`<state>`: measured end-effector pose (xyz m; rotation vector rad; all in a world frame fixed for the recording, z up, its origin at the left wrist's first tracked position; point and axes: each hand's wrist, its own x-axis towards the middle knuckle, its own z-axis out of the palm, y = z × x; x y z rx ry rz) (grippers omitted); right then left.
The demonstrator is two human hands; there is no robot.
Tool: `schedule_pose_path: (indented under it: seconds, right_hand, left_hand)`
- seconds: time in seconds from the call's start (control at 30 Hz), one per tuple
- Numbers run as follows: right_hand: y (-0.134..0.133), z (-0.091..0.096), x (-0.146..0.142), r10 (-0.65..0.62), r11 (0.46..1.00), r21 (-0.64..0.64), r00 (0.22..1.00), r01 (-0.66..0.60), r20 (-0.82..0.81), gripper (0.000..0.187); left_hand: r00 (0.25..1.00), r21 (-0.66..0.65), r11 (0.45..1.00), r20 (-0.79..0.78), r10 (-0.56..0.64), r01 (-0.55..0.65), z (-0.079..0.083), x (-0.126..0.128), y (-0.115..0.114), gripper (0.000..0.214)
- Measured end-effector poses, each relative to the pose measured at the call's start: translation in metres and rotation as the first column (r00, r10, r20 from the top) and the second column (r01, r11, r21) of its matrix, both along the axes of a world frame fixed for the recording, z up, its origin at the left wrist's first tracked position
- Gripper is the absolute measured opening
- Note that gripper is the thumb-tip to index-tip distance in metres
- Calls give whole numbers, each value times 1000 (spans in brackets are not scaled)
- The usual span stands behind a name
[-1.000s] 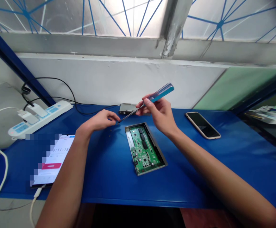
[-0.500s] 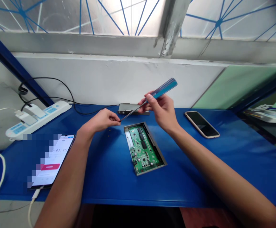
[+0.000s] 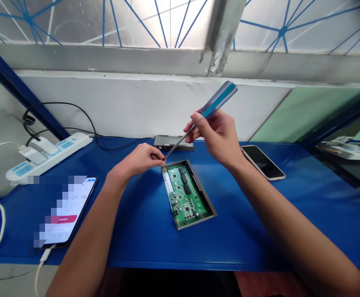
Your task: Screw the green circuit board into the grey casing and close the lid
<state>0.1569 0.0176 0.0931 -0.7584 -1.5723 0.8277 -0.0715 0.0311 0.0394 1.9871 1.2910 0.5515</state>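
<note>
Smooth blue metal table (image 3: 143,235); at its centre, flat green circuit board (image 3: 186,196) in a grey metal tray (image 3: 201,187); above that at 12 o'clock, right hand (image 3: 214,138) pinching a slim blue plastic screwdriver (image 3: 217,101), its steel tip just beside left hand (image 3: 138,161), fingertips (image 3: 158,156) pressed together on something too small to tell.

The right hand (image 3: 214,138) grips a precision screwdriver (image 3: 219,99) with a blue handle, its thin shaft slanting down to the fingertips (image 3: 158,156) of the left hand (image 3: 136,164). Just below the shaft's tip lies the corner of a green circuit board (image 3: 186,194), seated in an open grey metal case (image 3: 201,187) on the blue table (image 3: 143,243). 2 smartphones (image 3: 262,163) (image 3: 65,210) lie on either side, and a white power strip (image 3: 48,159) sits beyond the left one.
</note>
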Motion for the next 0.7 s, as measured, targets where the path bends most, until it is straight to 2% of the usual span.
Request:
schedule_pose_path:
  seconds: [0.23,0.4,0.7]
  right_hand:
    - [-1,14,-13,-18,997,75,978,3,209,44]
    - [-1,9,-21,4,998,58,960,-21,282,45]
    - [0,-2,-26,-54,995,97,916,17,397,36]
  left_hand:
    - [999,55,997,0,-52,52,-7,10,0,17]
    - [997,193,980,42,-59,50,-10,12,0,16]
    - [997,242,968,8,-78,74,-13,15,2,10]
